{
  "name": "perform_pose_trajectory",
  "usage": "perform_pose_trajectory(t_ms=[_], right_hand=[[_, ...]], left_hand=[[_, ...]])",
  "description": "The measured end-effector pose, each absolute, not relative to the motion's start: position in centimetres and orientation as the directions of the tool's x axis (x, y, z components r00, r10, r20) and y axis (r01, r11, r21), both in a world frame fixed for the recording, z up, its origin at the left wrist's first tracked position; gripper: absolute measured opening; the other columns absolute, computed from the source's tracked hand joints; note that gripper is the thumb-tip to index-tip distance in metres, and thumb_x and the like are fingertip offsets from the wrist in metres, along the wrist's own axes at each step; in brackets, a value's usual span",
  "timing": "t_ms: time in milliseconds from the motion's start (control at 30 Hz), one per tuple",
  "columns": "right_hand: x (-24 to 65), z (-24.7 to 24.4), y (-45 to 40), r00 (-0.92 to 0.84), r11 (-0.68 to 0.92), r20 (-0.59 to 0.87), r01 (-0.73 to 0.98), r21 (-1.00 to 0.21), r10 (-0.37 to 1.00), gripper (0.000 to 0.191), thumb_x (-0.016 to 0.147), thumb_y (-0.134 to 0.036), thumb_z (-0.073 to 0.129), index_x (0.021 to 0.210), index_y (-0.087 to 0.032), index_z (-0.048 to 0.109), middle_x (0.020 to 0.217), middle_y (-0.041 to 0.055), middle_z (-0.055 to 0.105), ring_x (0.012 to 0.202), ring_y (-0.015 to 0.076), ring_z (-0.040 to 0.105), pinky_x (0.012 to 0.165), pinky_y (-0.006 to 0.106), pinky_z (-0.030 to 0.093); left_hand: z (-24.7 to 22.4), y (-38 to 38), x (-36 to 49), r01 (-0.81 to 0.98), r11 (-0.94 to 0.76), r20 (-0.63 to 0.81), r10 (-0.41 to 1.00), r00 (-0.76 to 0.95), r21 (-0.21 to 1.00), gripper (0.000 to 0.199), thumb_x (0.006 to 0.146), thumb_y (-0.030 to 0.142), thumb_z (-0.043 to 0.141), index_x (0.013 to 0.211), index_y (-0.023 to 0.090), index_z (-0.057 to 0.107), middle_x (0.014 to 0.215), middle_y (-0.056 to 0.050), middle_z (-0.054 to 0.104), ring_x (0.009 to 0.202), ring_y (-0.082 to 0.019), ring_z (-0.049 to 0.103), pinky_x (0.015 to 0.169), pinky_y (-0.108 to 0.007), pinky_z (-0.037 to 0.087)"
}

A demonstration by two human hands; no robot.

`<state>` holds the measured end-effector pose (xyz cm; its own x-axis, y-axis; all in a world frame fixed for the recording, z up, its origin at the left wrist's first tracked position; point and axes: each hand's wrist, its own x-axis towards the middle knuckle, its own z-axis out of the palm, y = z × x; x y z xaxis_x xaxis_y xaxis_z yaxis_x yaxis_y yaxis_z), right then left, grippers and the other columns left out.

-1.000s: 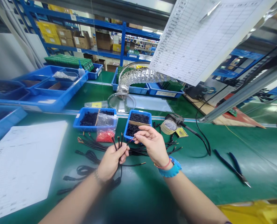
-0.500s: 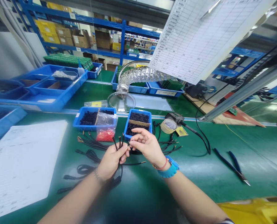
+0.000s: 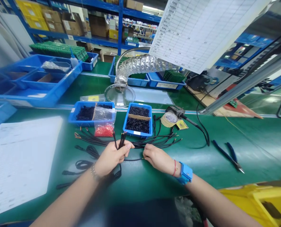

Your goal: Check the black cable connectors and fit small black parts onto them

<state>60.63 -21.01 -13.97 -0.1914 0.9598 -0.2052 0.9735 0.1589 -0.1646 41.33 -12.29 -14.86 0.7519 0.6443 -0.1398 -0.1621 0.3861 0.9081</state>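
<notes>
Several black cables (image 3: pixel 122 141) stand bunched in my left hand (image 3: pixel 112 157), their stripped ends pointing up. My right hand (image 3: pixel 156 157) is closed at the tip of a single black cable (image 3: pixel 134 160) that lies on the green mat. Behind both hands more black cables (image 3: pixel 93 139) are spread sideways. A blue bin (image 3: pixel 149 134) of small black pieces sits just beyond them. To its left are a second blue bin (image 3: pixel 71 120) and a clear bag of red pieces (image 3: pixel 104 130). Coiled black cables (image 3: pixel 83 164) lie left of my left wrist.
Blue-handled cutters (image 3: pixel 228 157) lie at the right. A tape roll (image 3: pixel 169 119) sits by a black tool (image 3: pixel 176 111). Printed sheets (image 3: pixel 22 157) cover the left side. A round fume hood (image 3: pixel 120 95) on a silver duct hangs behind the bins. A yellow crate (image 3: pixel 256 201) is at lower right.
My right hand has left the bunch in my left hand and moved right and down to the loose cable's tip. My left hand still holds its bunch. The view has shifted slightly.
</notes>
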Motion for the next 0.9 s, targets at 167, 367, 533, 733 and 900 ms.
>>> perform_pose_trajectory(t_ms=[167, 367, 533, 733, 900], right_hand=[[60.1, -12.0, -21.3, -0.198, 0.153, -0.135, 0.947, -0.284, 0.971, 0.018, 0.082, -0.012, 0.035, 0.073, -0.017, 0.05, 0.07, 0.0033, 0.051, 0.063, 0.0127, 0.045, 0.06, 0.025, 0.039], [58.2, -7.1, -20.7, -0.269, 0.271, 0.083, 0.805, -0.528, 0.959, 0.014, 0.081, -0.014, 0.039, 0.078, -0.019, 0.052, 0.074, 0.0025, 0.054, 0.065, 0.0121, 0.047, 0.062, 0.024, 0.039], [58.2, -6.0, -18.9, -0.177, 0.231, 0.15, 0.772, -0.592, 0.973, 0.011, 0.078, -0.017, 0.046, 0.078, -0.02, 0.056, 0.07, 0.0008, 0.057, 0.061, 0.0116, 0.049, 0.058, 0.024, 0.04], [58.8, -7.7, -18.2, -0.184, 0.149, 0.031, 0.67, -0.727, 0.982, 0.015, 0.075, -0.025, 0.055, 0.086, -0.018, 0.063, 0.076, 0.0028, 0.061, 0.065, 0.013, 0.055, 0.061, 0.025, 0.045], [57.5, -9.3, -18.6, -0.057, 0.093, 0.074, 0.57, -0.816, 0.996, 0.014, 0.078, -0.027, 0.053, 0.074, -0.017, 0.063, 0.071, 0.0024, 0.061, 0.065, 0.0121, 0.054, 0.062, 0.025, 0.044]], left_hand=[[-14.8, -12.3, 41.5, -0.097, 0.249, -0.095, 0.657, 0.748, 0.964, 0.026, 0.078, 0.036, 0.05, 0.084, 0.013, 0.061, 0.071, -0.004, 0.059, 0.05, -0.009, 0.048, 0.051, -0.023, 0.04], [-14.6, -12.5, 41.6, -0.04, 0.059, 0.003, 0.53, 0.848, 0.997, 0.029, 0.078, 0.036, 0.048, 0.091, 0.016, 0.065, 0.082, -0.007, 0.064, 0.082, -0.019, 0.055, 0.078, -0.029, 0.039], [-15.1, -12.4, 41.5, -0.018, 0.053, -0.012, 0.521, 0.853, 0.998, 0.031, 0.079, 0.039, 0.045, 0.086, 0.014, 0.063, 0.065, -0.004, 0.057, 0.057, -0.013, 0.048, 0.057, -0.023, 0.038], [-14.9, -12.1, 41.4, -0.021, 0.051, -0.017, 0.646, 0.763, 0.998, 0.028, 0.08, 0.038, 0.043, 0.076, 0.015, 0.059, 0.063, -0.002, 0.054, 0.054, -0.011, 0.044, 0.056, -0.021, 0.036], [-14.5, -12.2, 41.3, 0.001, -0.042, 0.026, 0.627, 0.779, 0.999, 0.033, 0.082, 0.037, 0.04, 0.062, 0.016, 0.055, 0.055, 0.0, 0.047, 0.054, -0.01, 0.042, 0.055, -0.021, 0.033]])
